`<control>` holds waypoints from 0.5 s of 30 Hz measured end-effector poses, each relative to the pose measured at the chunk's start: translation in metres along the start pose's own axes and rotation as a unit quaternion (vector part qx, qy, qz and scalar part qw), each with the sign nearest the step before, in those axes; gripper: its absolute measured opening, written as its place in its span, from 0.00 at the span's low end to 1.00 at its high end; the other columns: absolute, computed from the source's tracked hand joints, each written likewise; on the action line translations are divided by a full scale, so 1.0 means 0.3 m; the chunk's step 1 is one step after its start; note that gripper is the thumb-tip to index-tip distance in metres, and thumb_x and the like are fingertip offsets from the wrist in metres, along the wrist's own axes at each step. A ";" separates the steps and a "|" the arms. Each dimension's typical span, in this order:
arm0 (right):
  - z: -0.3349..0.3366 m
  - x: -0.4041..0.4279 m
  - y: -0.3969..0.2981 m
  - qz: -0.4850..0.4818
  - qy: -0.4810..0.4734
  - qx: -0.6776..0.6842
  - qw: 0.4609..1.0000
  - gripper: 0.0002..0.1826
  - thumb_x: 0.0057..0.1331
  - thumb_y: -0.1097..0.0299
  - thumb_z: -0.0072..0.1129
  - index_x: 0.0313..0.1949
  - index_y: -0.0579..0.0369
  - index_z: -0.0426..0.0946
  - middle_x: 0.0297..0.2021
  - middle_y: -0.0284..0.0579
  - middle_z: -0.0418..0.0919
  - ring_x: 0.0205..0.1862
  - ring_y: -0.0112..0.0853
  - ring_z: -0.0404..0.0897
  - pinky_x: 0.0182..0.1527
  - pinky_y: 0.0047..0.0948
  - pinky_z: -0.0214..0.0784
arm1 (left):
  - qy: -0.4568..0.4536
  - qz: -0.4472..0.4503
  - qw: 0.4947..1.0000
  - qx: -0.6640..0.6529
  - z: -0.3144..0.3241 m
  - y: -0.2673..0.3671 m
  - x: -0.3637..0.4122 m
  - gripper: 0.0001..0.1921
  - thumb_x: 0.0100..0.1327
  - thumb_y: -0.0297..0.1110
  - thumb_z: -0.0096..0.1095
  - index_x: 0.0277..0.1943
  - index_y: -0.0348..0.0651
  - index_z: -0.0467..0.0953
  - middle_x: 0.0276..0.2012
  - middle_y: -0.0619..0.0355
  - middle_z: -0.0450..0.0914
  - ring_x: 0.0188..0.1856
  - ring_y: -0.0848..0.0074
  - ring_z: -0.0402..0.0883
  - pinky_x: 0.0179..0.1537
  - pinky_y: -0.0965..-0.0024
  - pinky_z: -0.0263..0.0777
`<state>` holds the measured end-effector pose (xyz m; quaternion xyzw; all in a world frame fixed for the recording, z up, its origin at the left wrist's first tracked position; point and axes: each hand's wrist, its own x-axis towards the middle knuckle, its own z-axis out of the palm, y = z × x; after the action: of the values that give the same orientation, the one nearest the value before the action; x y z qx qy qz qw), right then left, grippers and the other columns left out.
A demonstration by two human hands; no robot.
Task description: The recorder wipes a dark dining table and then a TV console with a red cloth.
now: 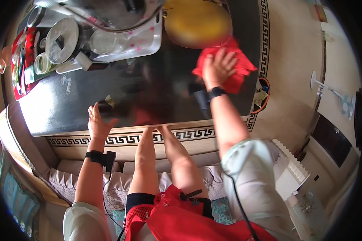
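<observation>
My right hand (218, 67) lies palm down, fingers spread, on a crumpled red cloth (236, 79) near the right end of a glossy black table (169, 90). The cloth is bunched beneath the palm and reaches to the rim of a blurred yellow round item (199, 22), whose kind I cannot tell. Above the table's front edge at left, my left hand (100, 123) holds nothing, its thumb apart from the fingers. A small pale scrap (109, 101) is beside its fingertips on the tabletop.
A white tray (138, 52) at the back left carries glass jars (102, 41) and a round lid (61, 40). Left of it is a red tray (18, 93) of small items. An orange-rimmed bin (267, 102) stands by the right edge. Behind my legs is a sofa (78, 180).
</observation>
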<state>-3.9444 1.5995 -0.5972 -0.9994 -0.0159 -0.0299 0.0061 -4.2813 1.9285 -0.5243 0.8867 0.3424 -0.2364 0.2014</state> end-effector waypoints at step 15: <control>-0.171 -0.162 -0.087 -0.351 -0.061 0.221 0.908 0.34 0.57 0.47 0.65 0.63 0.41 0.73 0.67 0.44 0.69 0.71 0.48 0.64 0.69 0.70 0.48 | 0.002 -0.024 0.997 0.075 0.003 -0.018 0.040 0.67 0.42 0.42 0.87 0.80 0.47 0.43 0.63 0.29 0.66 0.66 0.41 0.68 0.65 0.52 0.69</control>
<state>-3.9969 1.6233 -0.5487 -0.9019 -0.3727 0.0354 0.2154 -4.2775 1.9380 -0.5328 0.8914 0.3449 -0.2646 0.1286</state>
